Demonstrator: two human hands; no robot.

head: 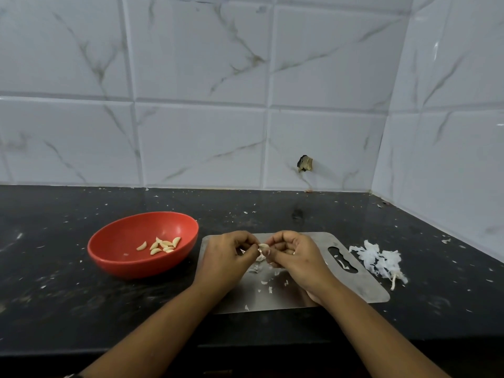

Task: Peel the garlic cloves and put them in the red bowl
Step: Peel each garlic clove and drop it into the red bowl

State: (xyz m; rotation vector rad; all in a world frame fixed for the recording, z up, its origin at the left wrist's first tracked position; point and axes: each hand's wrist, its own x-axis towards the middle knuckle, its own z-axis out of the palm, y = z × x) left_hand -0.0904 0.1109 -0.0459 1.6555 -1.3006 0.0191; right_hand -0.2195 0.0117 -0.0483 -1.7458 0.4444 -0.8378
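Observation:
A red bowl [114,246] stands on the black counter at the left with several peeled garlic cloves [162,245] inside. Over a steel cutting board [362,287] both hands meet. My left hand [226,257] and my right hand [294,255] pinch one garlic clove [263,248] between their fingertips, its papery skin partly loose. More cloves seem tucked in my right palm, mostly hidden. Bits of skin [268,285] lie on the board below the hands.
A pile of white garlic skins with a stem [381,260] lies on the counter to the right of the board. Small skin flakes are scattered over the black counter [272,211]. White tiled walls close the back and right side.

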